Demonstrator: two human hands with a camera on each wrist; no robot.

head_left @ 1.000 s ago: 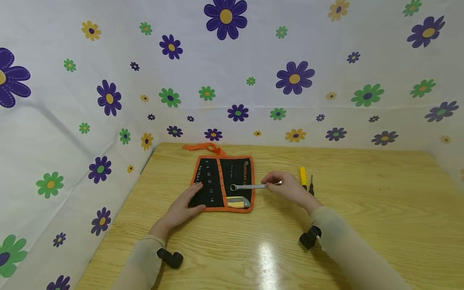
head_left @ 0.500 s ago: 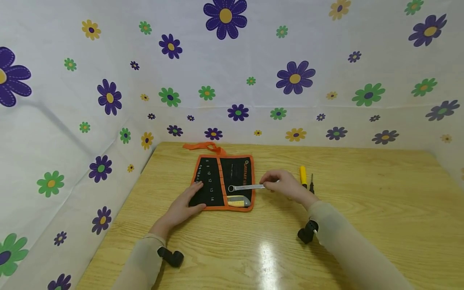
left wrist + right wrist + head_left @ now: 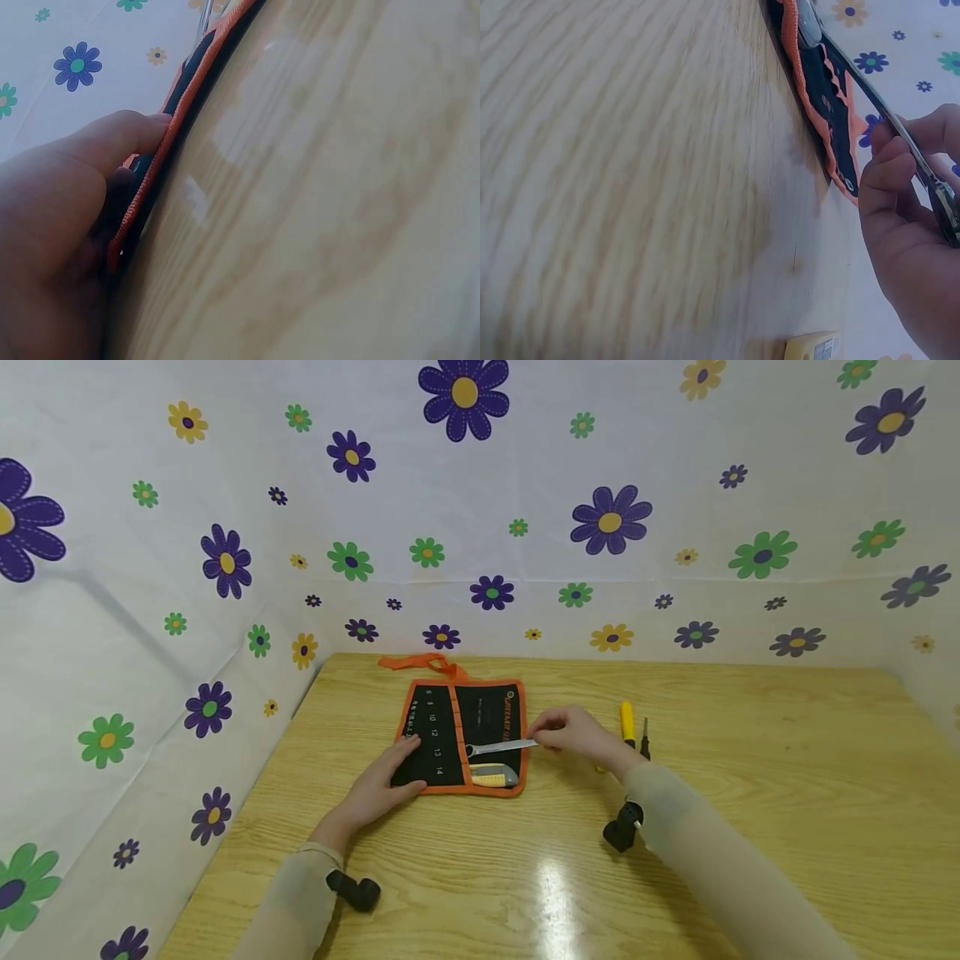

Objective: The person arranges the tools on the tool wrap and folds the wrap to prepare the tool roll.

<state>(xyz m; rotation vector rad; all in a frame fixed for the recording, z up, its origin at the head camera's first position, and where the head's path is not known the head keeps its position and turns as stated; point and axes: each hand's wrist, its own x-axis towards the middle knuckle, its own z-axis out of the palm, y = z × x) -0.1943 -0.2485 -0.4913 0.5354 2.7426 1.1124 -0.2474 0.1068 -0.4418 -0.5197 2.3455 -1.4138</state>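
Note:
A black tool pouch with orange edging lies unfolded on the table, printed with sizes down its left flap. My left hand rests on the pouch's left edge, fingers spread; in the left wrist view its thumb presses on the orange edging. My right hand pinches a silver combination wrench between thumb and fingers, at its right end. The wrench's ring end is right at the orange edge of the pocket row. A yellow and grey utility knife sits in the pocket nearest me.
Behind my right hand lie a yellow-handled tool and a thin dark screwdriver. A small yellow block-like thing shows low in the right wrist view. An orange tie strap trails from the pouch's far side. Flowered cloth surrounds the wooden table.
My right hand has moved left with the wrench, bringing its ring end from over the pouch's right panel to the pocket edge. The left hand has stayed in place.

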